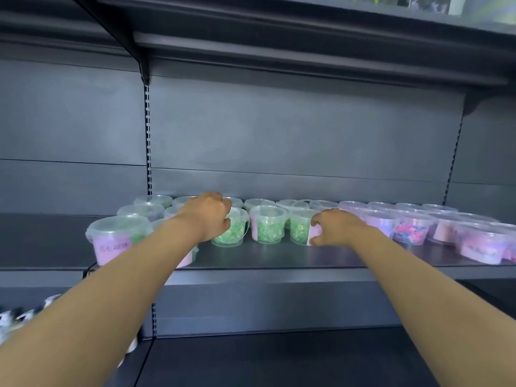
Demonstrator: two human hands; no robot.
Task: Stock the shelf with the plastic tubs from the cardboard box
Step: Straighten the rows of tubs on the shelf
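While both arms stretched over the shelf (279, 259), right hand (339, 227) pinched the right tub (298, 229), green inside, between curled fingers and thumb; left hand (206, 216) curled its fingers over the left tub (233, 234); more tubs (268, 203) lined rows behind.

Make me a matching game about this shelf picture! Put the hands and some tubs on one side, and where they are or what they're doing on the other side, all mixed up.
Things:
1. left hand
2. right hand
3. middle green tub
4. multicoloured tub

Places or states:
A. stands untouched between the two hands
B. grips the right green tub
C. sits to the right of the right hand
D. grips the left green tub

Pairs: 1-D, 2-B, 3-A, 4-C.
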